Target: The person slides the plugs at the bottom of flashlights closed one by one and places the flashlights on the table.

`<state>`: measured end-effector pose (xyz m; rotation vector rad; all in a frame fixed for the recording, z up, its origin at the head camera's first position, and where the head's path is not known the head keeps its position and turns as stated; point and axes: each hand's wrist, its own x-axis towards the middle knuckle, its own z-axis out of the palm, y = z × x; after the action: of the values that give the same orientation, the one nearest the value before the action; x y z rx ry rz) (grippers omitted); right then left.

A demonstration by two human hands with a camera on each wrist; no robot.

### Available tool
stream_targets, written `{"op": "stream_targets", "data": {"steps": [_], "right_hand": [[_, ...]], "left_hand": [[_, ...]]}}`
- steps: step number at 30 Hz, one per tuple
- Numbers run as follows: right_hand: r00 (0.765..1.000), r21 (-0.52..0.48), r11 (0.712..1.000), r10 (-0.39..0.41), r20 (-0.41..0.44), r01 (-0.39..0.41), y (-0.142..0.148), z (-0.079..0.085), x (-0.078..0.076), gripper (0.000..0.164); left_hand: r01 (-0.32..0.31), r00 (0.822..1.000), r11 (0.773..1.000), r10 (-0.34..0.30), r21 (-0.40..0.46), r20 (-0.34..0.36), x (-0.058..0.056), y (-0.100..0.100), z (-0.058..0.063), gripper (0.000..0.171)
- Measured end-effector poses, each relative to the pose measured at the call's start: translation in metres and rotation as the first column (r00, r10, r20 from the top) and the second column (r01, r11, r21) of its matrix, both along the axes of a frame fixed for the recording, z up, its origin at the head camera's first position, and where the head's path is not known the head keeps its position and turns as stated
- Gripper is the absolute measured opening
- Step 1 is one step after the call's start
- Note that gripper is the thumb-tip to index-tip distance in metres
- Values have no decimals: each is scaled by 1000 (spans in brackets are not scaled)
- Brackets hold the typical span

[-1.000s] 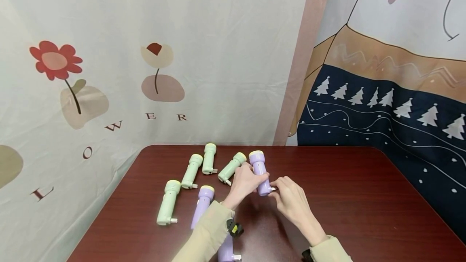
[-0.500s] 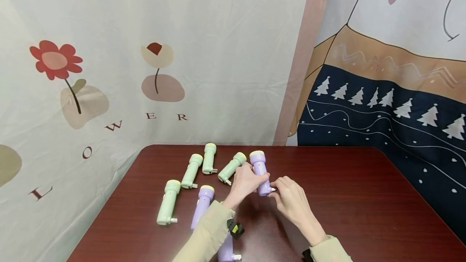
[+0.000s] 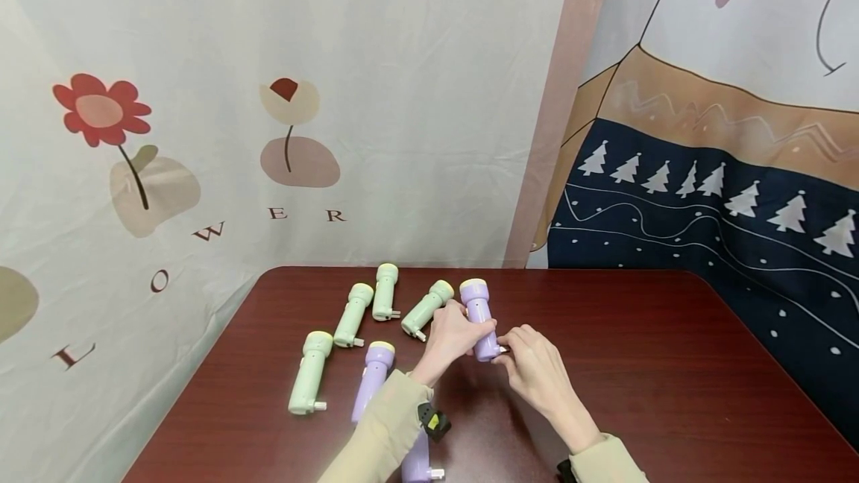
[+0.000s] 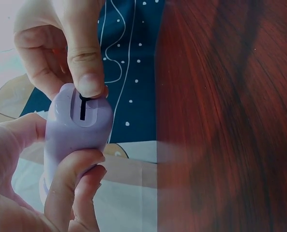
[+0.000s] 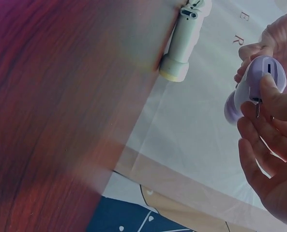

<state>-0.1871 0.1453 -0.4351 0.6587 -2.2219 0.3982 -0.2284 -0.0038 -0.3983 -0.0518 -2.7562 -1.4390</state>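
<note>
A purple flashlight (image 3: 478, 310) with a pale yellow rim is tilted, its lamp end toward the back of the table. My left hand (image 3: 451, 334) grips its body, thumb on one side and fingers on the other. At the tail end my right hand (image 3: 535, 365) pinches the flashlight, fingertips beside the small plug. In the left wrist view, the right thumb (image 4: 89, 79) presses at the top of a dark slot (image 4: 83, 110) in the flashlight's end. The right wrist view shows metal prongs (image 5: 258, 109) sticking out near the right fingers.
Several green flashlights (image 3: 312, 375) lie on the dark red table (image 3: 671, 393), left of my hands. Another purple flashlight (image 3: 370, 382) lies partly under my left sleeve (image 3: 382, 431), and one more purple flashlight (image 3: 417, 462) shows at the front edge. Printed curtains (image 3: 416, 95) hang behind.
</note>
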Motion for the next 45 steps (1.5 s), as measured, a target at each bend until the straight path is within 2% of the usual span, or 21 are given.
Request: {"op": "stream_targets", "data": {"steps": [25, 36, 45], "right_hand": [[1000, 21, 999, -24, 8, 24, 0, -1, -1, 35], [999, 35, 999, -28, -28, 29, -1, -1, -2, 38], [999, 42, 998, -42, -20, 43, -1, -2, -2, 39]], "left_hand": [[-2, 1000, 1000, 2, -12, -7, 0, 2, -1, 43], [10, 1000, 998, -11, 57, 23, 1, 2, -2, 40], [8, 1000, 999, -8, 49, 0, 1, 4, -4, 39]]}}
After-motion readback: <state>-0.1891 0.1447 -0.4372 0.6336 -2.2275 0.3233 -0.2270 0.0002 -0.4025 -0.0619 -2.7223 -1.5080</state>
